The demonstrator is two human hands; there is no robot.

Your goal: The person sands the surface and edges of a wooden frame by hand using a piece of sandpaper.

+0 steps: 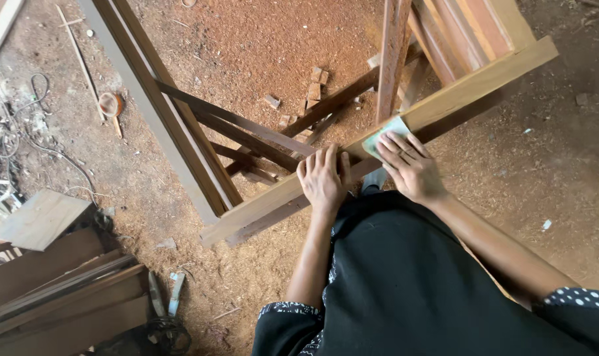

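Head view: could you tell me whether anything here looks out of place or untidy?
Small wood offcuts lie scattered on the sawdust floor, and tangled wires trail at left. The hands look orderly: left hand steadies the plank, right hand presses sandpaper.

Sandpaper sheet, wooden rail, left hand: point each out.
sandpaper sheet (382,134), head view, exposed green corner.
wooden rail (484,80), head view, bare top face.
left hand (322,181), head view, back of hand.
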